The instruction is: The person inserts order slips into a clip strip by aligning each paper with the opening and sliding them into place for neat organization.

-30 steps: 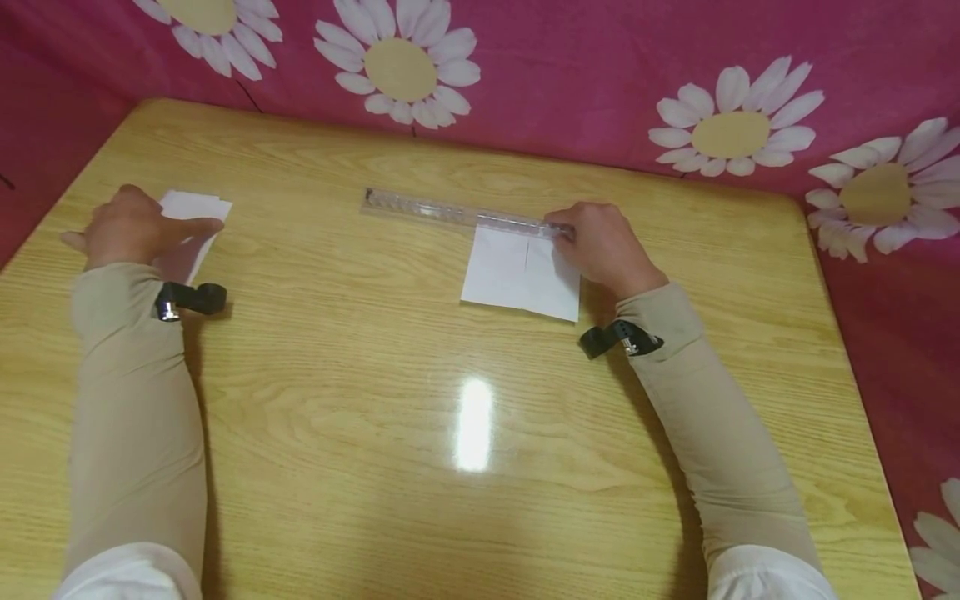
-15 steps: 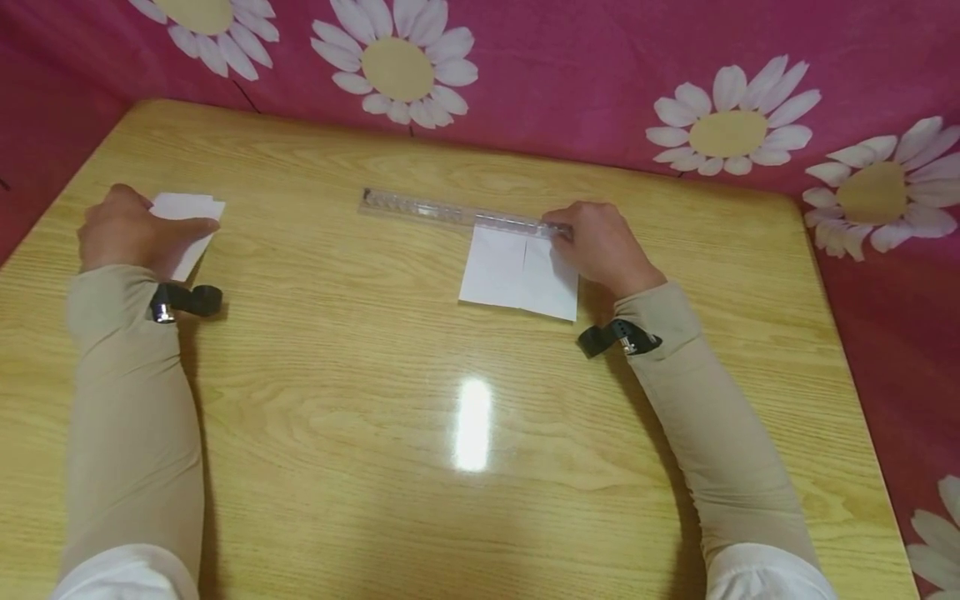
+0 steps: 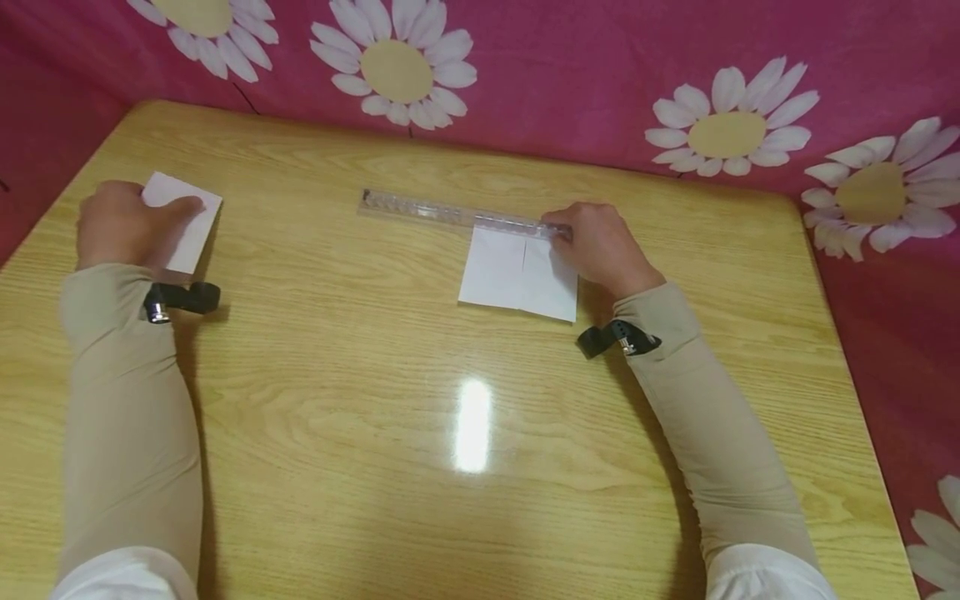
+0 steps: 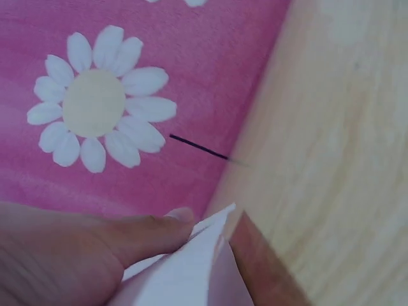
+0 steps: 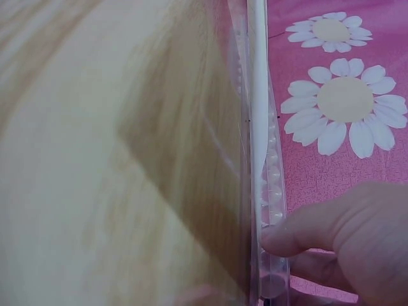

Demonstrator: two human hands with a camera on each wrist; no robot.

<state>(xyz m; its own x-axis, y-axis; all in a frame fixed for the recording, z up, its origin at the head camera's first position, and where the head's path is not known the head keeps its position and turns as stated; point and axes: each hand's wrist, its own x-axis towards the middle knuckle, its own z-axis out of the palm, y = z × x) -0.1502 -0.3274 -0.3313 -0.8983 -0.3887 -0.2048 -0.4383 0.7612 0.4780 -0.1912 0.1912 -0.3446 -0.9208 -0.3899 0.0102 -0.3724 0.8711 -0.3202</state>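
At the far left, my left hand (image 3: 123,225) pinches white paper (image 3: 191,221), its thumb lying across the face. In the left wrist view, that paper (image 4: 191,261) shows more than one layer, with its corner pointing up. My right hand (image 3: 603,246) grips the right end of a clear plastic ruler (image 3: 420,210) together with a white sheet (image 3: 495,271). A thin dark line runs down the middle of this sheet from the ruler's edge. The right wrist view shows the sheet (image 5: 258,95) edge-on along the ruler (image 5: 274,185), the thumb pressing near its end.
The wooden table (image 3: 322,400) spreads beneath both hands, with a bright light reflection near its middle. A pink cloth (image 3: 555,75) with large white daisies rises behind the far edge and along the right side.
The paper in my left hand has turned and its top edge has risen, while the left hand shifted slightly left. My right hand, the ruler and its sheet stay almost still.
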